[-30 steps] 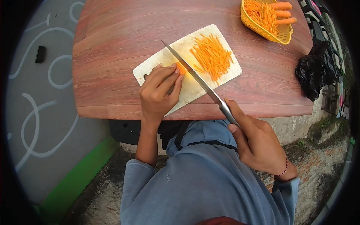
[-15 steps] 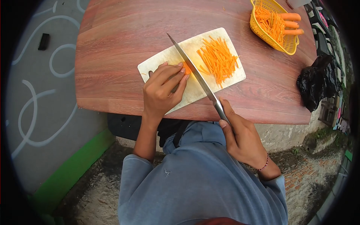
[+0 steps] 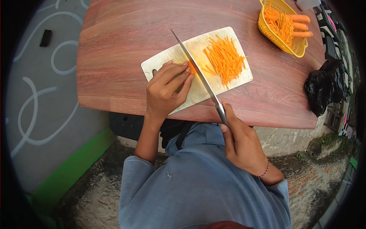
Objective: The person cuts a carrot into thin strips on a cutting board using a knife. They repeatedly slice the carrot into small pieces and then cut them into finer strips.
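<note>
My left hand is closed over a piece of carrot on the white cutting board, its fingertips pressing the piece down and hiding most of it. In my right hand is the handle of a long kitchen knife. The blade slants across the board, right against the carrot piece by my left fingertips, with its tip pointing away from me. To the right of the blade lies a pile of thin carrot strips on the board.
A yellow plastic basket at the far right holds shredded carrot and several whole carrots. A black plastic bag is at the right edge of the reddish wooden table. A small black object lies on the grey floor to the left.
My right hand has shifted slightly to the left with the knife's handle. The left hand still presses the carrot piece; the whole view has moved a little.
</note>
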Demonstrator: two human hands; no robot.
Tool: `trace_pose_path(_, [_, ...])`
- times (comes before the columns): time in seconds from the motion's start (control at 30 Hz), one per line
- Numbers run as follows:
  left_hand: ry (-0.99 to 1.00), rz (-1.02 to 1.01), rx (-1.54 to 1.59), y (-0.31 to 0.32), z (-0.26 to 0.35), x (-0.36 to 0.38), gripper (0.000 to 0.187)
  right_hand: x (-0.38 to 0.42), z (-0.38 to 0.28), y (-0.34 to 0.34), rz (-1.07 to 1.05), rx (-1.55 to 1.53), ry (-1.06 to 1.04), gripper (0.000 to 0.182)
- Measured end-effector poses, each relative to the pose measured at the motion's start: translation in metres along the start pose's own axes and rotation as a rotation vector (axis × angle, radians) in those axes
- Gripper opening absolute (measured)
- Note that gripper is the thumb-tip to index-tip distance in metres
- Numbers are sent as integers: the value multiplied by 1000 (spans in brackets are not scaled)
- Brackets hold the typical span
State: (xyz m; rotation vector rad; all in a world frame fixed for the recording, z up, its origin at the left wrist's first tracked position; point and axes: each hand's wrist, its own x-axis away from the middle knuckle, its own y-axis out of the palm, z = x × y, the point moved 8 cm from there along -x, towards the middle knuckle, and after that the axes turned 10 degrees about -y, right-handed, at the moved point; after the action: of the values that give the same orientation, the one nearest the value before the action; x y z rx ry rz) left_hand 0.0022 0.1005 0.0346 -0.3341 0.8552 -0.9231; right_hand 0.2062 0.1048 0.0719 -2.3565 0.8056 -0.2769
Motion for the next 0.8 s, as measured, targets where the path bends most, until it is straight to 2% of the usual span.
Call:
trace_pose_path(0.3, [1, -32, -25, 2, 0, -1, 18, -24, 17, 29, 77, 36, -34, 61])
trace_pose_path(0.53, [13, -34, -53, 2, 2, -3, 20, -62, 31, 5, 102, -110, -5, 52])
trace_pose_path(0.8, [17, -11, -35, 5, 2, -4, 21, -46, 28, 0, 114, -116, -23, 51])
